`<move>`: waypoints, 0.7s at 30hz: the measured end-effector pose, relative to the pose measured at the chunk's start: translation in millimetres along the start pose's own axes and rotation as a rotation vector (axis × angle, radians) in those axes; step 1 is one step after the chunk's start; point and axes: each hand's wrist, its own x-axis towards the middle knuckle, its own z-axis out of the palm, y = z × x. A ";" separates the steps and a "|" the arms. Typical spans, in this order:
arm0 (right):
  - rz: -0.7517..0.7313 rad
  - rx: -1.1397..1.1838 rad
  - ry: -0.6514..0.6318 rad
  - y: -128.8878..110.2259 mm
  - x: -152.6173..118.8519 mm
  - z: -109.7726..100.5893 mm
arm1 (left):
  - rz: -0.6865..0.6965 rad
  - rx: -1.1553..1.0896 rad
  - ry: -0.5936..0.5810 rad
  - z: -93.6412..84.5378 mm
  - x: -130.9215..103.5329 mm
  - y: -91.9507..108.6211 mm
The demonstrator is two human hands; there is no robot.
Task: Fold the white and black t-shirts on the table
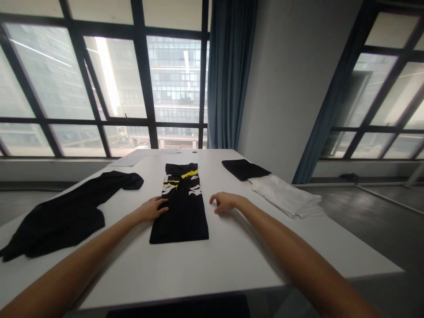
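Observation:
A black garment (180,216) with yellow and white print lies folded into a long narrow strip on the white table (185,274), in front of me. My left hand (152,209) rests at its left edge, fingers apart, the fingertips touching the cloth. Just right of the same garment is my right hand (223,202), its fingers curved and apart over the table, with nothing in them and a small gap to the cloth.
An unfolded black garment (66,214) spreads over the table's left side. On the right lie a folded black cloth (245,169) and a folded white cloth (286,194). White papers (129,158) lie at the back left, and a small dark round object (194,152) at the far edge.

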 end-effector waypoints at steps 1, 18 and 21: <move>-0.004 0.005 0.021 -4.1 2.8 -0.5 | 0.027 0.001 0.012 -4.7 -5.8 2.3; -0.372 0.271 0.321 -10.1 1.7 27.5 | 0.179 -0.587 -0.352 -45.2 -46.0 15.3; -0.263 0.266 0.262 0.8 -3.2 24.5 | 0.269 -0.541 -0.356 -51.8 -49.9 11.2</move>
